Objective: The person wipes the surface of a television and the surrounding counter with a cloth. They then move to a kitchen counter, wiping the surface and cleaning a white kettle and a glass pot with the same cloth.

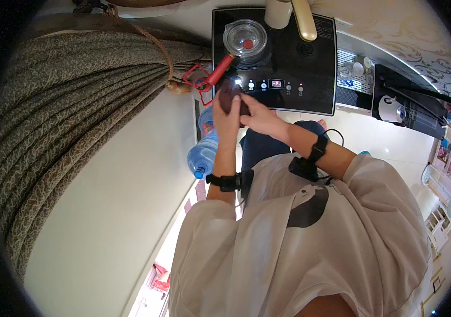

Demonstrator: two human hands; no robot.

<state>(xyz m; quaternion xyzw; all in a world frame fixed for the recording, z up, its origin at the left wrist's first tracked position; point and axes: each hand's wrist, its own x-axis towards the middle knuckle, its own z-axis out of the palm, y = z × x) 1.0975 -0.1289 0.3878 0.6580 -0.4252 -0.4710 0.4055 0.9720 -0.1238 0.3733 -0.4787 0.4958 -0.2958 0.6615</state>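
Both of my hands meet at the lower left of a black glass-topped electric stove (288,67). A dark reddish-brown rounded object (230,97) is held between them; I cannot tell what it is. My left hand (226,115) wraps its left side, thumb on top, and my right hand (261,117) grips its right side with the fingers. Just beyond them a clear glass pot (246,37) with a red handle (221,70) sits on the stove's left part. A small display (276,83) glows among the control buttons.
A pale container (278,14) and a gold-coloured long object (304,21) stand at the stove's back edge. Large blue water bottles (203,154) are on the floor at left, near a red wire-like item (199,85). A gathered patterned curtain (90,79) hangs at left. Small cups (356,68) stand at right.
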